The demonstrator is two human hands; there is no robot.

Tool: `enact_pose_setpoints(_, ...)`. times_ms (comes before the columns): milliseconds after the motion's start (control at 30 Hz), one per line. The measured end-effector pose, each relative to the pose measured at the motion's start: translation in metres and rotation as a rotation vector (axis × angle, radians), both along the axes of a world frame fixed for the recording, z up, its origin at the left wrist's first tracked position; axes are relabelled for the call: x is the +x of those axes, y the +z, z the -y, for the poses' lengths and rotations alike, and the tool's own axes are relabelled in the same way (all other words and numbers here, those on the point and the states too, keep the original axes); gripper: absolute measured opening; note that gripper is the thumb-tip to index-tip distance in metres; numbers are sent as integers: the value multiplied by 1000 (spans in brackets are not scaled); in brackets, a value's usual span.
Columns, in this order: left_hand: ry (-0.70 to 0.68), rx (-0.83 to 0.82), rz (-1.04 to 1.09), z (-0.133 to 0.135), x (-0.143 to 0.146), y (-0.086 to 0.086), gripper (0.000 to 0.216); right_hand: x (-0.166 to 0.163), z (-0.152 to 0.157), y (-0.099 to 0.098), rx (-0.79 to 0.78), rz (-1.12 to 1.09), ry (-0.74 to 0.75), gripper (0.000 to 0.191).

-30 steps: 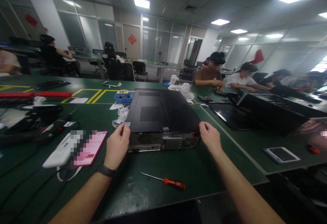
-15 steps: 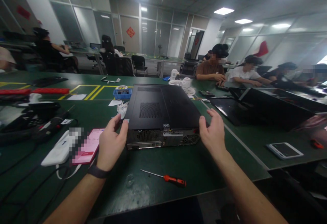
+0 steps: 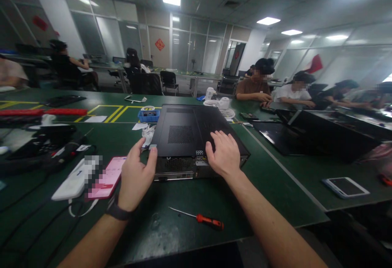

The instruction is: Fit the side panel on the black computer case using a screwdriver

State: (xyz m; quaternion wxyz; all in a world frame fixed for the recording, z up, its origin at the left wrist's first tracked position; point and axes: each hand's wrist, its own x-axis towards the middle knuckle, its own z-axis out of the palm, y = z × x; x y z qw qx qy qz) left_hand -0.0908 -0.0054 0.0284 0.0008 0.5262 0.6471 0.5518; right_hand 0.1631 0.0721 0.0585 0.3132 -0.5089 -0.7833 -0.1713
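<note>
A black computer case lies flat on the green table, its rear panel with ports and vents facing me. My left hand is at the case's left front corner, thumb and fingers apart; whether it touches the case is hard to tell. Over the right part of the top cover, near the front edge, is my right hand, fingers spread and palm down. It hides part of the rear panel. A screwdriver with a red and black handle lies between me and the case.
Left of the case are a white power bank with a cable, a pink phone and a blue bin. At right stand a large black open case and a white-framed tablet. Several people sit at tables beyond.
My right hand has moved left from the case's right side onto its top cover. My left hand stays near the left corner. The view has shifted slightly.
</note>
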Motion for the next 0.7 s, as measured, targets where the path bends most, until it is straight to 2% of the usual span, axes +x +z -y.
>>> enact_pose_setpoints(133,-38,10,-135,-2,1,12,52,3,6,2,-61,29,14,52)
enact_pose_setpoints(233,-133,-12,-283,-6,2,19,55,4,8,3,-112,102,28,58)
enact_pose_setpoints(367,-277,-89,-495,-12,4,19,60,8,9,6,-139,164,62,73)
enact_pose_setpoints(500,-296,-125,-638,-16,5,13,54,14,10,7,-147,215,112,91)
enact_pose_setpoints(700,-251,-99,-747,-15,4,10,50,17,13,2,-89,248,128,78)
